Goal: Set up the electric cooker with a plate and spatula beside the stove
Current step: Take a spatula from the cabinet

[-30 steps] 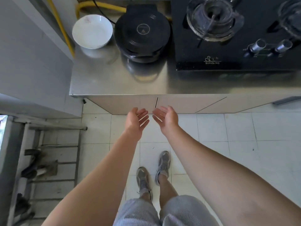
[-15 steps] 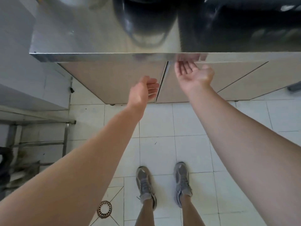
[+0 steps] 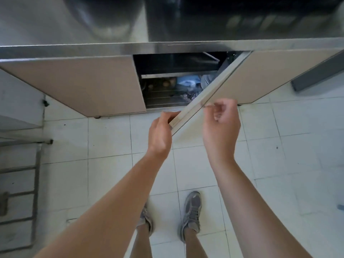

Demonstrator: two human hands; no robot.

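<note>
- The left hand point(image 3: 161, 131) is clamped on the free edge of the cabinet door point(image 3: 223, 76), which is swung partly open.
- The right hand point(image 3: 221, 123) is curled beside the door; whether anything is gripped cannot be told.
- Judged step: the cupboard is being opened, probably for plate or spatula; next, the door must be swung wide.
- Inside, a wire shelf point(image 3: 158, 96) and a blue bag point(image 3: 186, 81) are seen.
- Cooker, plate and spatula are not made out.
</note>
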